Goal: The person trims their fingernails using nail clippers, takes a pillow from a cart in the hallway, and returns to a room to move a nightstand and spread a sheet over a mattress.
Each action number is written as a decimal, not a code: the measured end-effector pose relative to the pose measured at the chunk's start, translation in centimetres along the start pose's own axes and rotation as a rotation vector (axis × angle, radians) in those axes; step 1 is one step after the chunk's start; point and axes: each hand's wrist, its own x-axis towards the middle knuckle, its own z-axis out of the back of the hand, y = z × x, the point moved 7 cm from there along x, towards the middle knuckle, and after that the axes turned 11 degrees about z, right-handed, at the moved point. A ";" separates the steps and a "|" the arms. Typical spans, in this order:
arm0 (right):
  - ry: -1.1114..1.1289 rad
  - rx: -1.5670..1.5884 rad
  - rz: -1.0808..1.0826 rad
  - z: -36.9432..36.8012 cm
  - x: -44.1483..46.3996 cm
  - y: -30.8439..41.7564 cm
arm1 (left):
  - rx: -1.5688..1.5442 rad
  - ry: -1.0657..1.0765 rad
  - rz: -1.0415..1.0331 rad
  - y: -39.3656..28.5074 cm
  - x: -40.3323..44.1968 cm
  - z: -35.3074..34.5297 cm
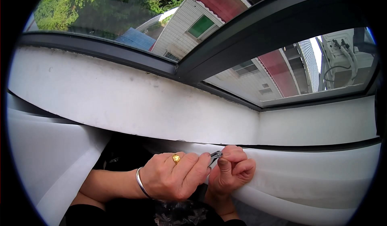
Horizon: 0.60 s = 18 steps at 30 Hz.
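A small silver nail clipper (215, 156) is pinched between the fingertips of my left hand (173, 177), which wears a gold ring and a silver bracelet. The clipper's head touches the fingertips of my right hand (231, 170). That hand's fingers are curled in, with its thumb bent near the clipper, and I see nothing held inside them. Exactly which nail lies at the jaws is too small to tell. Both hands are close together, just below the edge of the white window sill.
A white sill (133, 99) runs under a dark window frame (100, 48). White curtain or cloth (52, 153) hangs at the left, and more white cloth (314, 177) at the right. Outside are trees (60, 8), a tiled building (177, 36) and an outdoor unit with hoses (344, 61).
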 end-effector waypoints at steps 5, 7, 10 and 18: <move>0.004 -0.021 0.015 0.1 -0.1 0.0 | -0.023 -0.013 0.016 0.2 0.1 -0.1; 0.005 -0.030 0.020 0.1 -0.1 0.0 | -0.033 -0.002 0.028 0.2 0.2 -0.1; -0.001 -0.034 0.025 0.2 -0.1 -0.1 | -0.055 0.000 0.045 0.3 0.4 -0.1; -0.021 0.006 -0.001 0.2 0.1 -0.3 | -0.065 -0.015 0.056 0.5 0.5 -0.3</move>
